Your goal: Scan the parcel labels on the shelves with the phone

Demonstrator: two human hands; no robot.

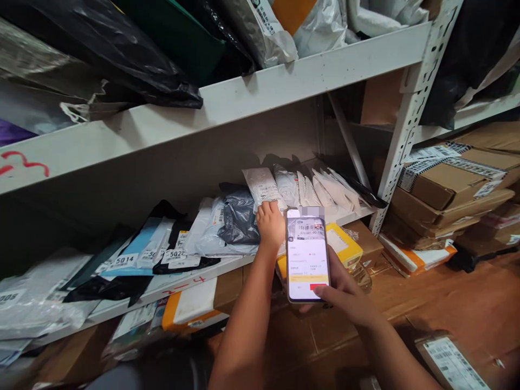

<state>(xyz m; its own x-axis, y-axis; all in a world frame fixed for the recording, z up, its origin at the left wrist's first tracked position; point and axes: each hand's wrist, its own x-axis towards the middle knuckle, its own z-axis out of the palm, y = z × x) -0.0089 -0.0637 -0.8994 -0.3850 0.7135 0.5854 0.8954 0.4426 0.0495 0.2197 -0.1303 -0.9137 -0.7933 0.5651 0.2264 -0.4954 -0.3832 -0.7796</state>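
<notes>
Left hand (271, 223), centre of frame: fingers curled against a white packet (263, 183); whether they grip it cannot be told. Right hand (343, 287), right of lower centre: closed around a phone (305, 254), thumb at the red button on its lit screen. Rack (317, 78) crosses the frame from left edge to upper right. Cartons (442, 184) stacked at right. Black bag (240, 216) just left of the white packet, on the rack's lower shelf. Phone at centre, below right of the packet. Label (124, 260) reading 5014, lower left.
</notes>
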